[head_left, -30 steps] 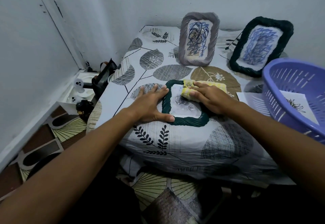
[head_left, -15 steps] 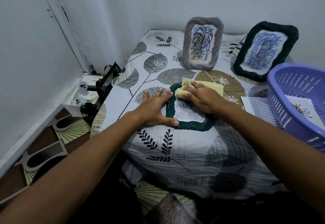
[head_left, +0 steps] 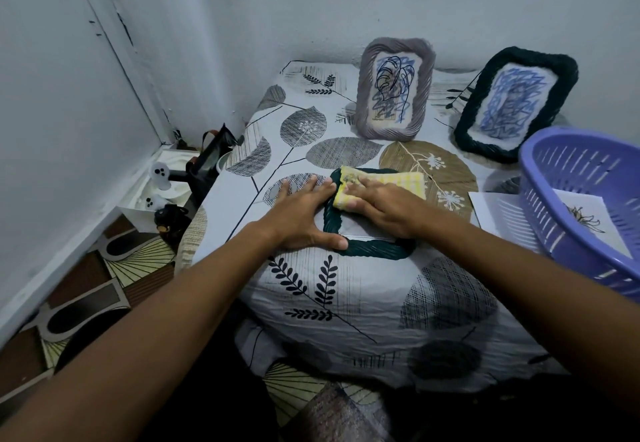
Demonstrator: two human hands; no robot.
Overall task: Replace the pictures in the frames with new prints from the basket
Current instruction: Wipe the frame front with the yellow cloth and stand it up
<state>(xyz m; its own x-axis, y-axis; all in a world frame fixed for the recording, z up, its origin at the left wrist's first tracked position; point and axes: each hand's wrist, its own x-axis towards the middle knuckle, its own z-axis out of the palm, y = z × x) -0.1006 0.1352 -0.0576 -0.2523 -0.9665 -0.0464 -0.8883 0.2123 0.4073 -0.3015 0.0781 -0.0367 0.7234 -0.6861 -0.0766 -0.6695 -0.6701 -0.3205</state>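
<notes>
We have the dark green frame (head_left: pixel 367 247) lying flat near the table's six o'clock edge, on the leaf-print cloth (head_left: pixel 346 303). Our left hand (head_left: pixel 301 216) lies spread wide and flat, at the frame's nine o'clock side, thumb along its near rail, bracing it. Our right hand (head_left: pixel 384 209) presses a yellow cloth (head_left: pixel 381 181) onto the frame's glass toward eleven o'clock, palm down, fingers closed over the cloth. The frame looks light and rigid, its ribbed rim giving good purchase (the glazing is likely slick and breakable, so we judge the rim the safer hold). Two more frames, grey (head_left: pixel 394 91) at twelve and dark (head_left: pixel 516 102) at one o'clock, stand upright. The purple basket (head_left: pixel 571 206) at three o'clock holds a print (head_left: pixel 588 223); paper is thin and floppy, best pinched at an edge.
</notes>
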